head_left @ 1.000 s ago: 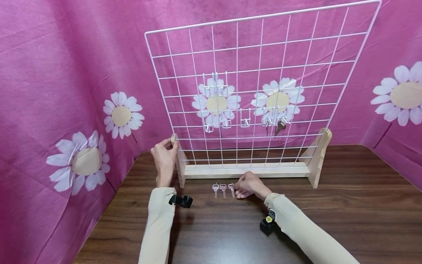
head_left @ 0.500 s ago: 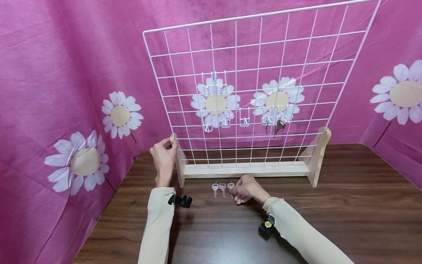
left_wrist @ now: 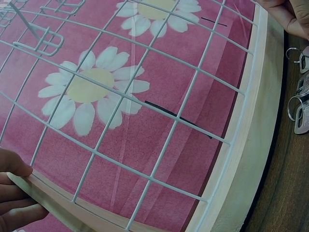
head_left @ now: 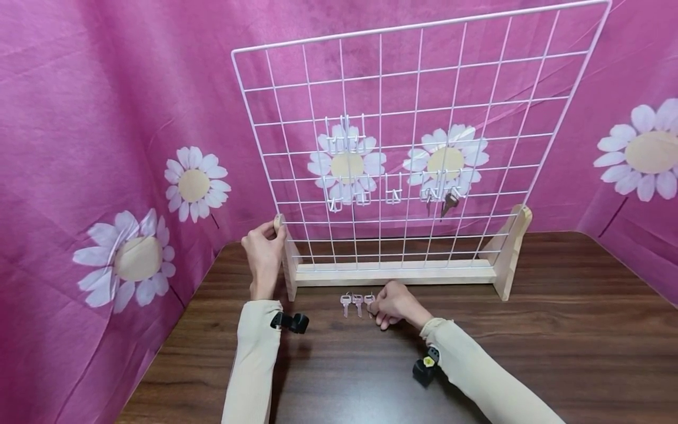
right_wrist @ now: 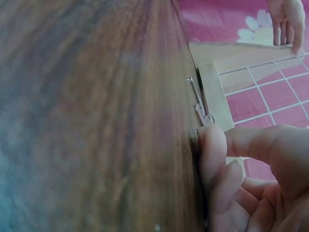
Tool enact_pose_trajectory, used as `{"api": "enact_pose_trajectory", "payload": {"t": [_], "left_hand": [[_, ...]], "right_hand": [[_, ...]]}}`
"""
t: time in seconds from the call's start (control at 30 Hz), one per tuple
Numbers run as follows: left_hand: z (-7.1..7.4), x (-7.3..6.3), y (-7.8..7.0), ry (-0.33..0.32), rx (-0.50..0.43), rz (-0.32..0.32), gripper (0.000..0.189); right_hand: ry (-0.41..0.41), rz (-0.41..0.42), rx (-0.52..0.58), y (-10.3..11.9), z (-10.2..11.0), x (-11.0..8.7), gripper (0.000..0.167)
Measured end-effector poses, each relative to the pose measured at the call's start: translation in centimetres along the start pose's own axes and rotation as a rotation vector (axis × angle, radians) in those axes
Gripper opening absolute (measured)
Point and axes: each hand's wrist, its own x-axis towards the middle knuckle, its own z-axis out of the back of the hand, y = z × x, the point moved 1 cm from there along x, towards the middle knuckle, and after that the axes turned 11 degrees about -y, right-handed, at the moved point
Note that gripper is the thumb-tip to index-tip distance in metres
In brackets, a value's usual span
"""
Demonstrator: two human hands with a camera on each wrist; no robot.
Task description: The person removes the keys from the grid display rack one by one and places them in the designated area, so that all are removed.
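Wooden upright [head_left: 289,271] pinched by left hand [head_left: 265,250]. Right hand [head_left: 396,303] edged leftward onto rightmost key [head_left: 369,300], inside far edge of tabletop [head_left: 339,371]; key seems unlifted, cannot tell if grip holds.

The rightmost silver metal key [head_left: 369,302] is partly hidden by the right hand [head_left: 396,305]; whether it is pinched can hardly be told.

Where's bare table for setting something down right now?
Free: table between left sleeve and right sleeve, below the keys in the head view; also right of the right sleeve, beside the rack. Crowded: along the rack's front edge, where keys and right hand cluster.
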Motion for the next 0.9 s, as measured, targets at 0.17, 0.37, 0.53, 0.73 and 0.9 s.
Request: {"api": "enact_pose_trajectory", "payload": {"t": [0.17,0.37,0.53,0.73,0.9], "left_hand": [[0.0,0.1,-0.1,-0.001,-0.017,-0.009,0.027],[0.1,0.0,-0.2,-0.005,-0.015,-0.014,0.027],[0.1,0.1,-0.3,-0.008,-0.012,-0.021,0.026],[0.1,0.3,-0.3,-0.010,-0.019,-0.026,0.025],[0.2,0.0,-0.1,0.002,0.001,-0.022,0.024]], "right_hand": [[0.032,0.028,0.065,-0.5,0.8,0.2,0.014],[-0.009,0.113,0.188,-0.5,5.5,0.2,0.018],[-0.246,0.269,0.191,1.3,11.3,-0.7,0.026],[-0.548,0.413,0.149,3.2,14.9,-2.1,0.032],[-0.758,0.482,0.100,4.4,15.2,-2.8,0.026]]}}
